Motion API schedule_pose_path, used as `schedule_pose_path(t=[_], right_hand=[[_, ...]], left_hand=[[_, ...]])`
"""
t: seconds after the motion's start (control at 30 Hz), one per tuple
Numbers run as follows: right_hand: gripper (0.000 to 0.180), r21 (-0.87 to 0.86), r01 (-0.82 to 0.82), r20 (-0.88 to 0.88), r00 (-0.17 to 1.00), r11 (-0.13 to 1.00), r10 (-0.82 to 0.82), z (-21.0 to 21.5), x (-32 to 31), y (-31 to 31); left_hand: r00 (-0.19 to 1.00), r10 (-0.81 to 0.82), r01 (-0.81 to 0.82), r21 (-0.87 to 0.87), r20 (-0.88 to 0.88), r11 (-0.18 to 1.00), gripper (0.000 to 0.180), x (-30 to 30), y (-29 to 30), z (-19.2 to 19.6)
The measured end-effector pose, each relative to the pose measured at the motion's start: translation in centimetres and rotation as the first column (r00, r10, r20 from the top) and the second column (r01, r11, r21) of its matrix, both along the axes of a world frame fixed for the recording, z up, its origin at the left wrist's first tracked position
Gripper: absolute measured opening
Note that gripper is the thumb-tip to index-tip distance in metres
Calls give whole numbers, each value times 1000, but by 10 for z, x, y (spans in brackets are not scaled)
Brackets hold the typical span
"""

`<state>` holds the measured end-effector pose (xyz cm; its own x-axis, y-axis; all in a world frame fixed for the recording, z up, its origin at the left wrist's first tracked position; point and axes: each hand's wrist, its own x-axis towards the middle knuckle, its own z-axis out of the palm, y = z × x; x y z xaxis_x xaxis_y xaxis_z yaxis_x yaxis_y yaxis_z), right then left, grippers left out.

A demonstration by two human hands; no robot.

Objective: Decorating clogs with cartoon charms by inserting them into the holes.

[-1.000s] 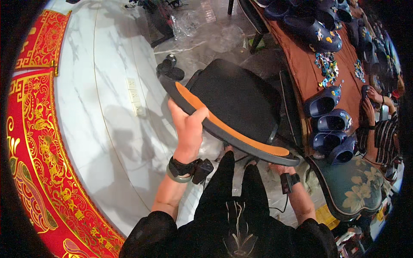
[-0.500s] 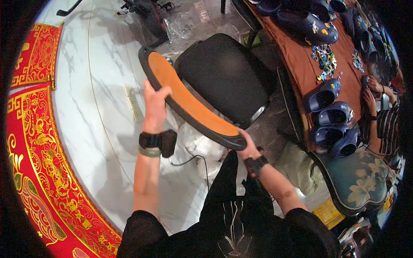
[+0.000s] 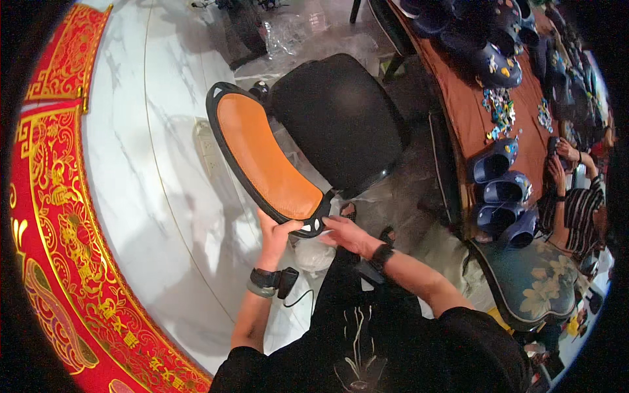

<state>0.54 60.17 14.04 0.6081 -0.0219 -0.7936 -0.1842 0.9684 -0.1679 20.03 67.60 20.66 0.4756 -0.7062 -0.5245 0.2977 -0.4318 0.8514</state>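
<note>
A curved orange mesh panel [image 3: 265, 154] with a black frame, like a chair's lumbar or head piece, is held out in front of me, its mesh face turned up. My left hand [image 3: 274, 237] grips the frame near its lower end, thumb along the edge by a white-looking opening. At that same end, my right hand [image 3: 346, 236] has its fingers closed at the corner of the frame; part of its grip is hidden. Just beyond the panel, to the right, is a black chair seat [image 3: 337, 124]. A small dark knob [image 3: 260, 90] shows behind the panel's far end.
Red and gold banners [image 3: 85, 249] hang along the left by a white marble wall [image 3: 131, 164]. Right, a brown-covered table [image 3: 452, 98] bears dark blue clogs [image 3: 495, 160] and small charms [image 3: 499, 111]. Another person's hands [image 3: 562, 157] work there. A floral padded seat [image 3: 531, 281] stands nearer.
The panel has turned so its mesh faces me more. My left hand has slid from its side down to the lower end, and my right hand has shifted to the lower corner.
</note>
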Motion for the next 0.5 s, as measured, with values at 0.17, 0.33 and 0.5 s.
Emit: schedule_pose_path(t=[0.17,0.33,0.5], right_hand=[[48,-424,-298,-135,955,855,265,21,-84,-34],[40,-560,-475,-408,871,678,273,18,-213,-38],[25,-511,-855,-810,515,94,281,1,-344,-11]], left_hand=[[1000,-30,30,-37,3,999,62,26,1,18],[997,-14,14,-4,-74,1000,64,41,11,41],[989,-40,45,-30,145,999,53,47,49,12]])
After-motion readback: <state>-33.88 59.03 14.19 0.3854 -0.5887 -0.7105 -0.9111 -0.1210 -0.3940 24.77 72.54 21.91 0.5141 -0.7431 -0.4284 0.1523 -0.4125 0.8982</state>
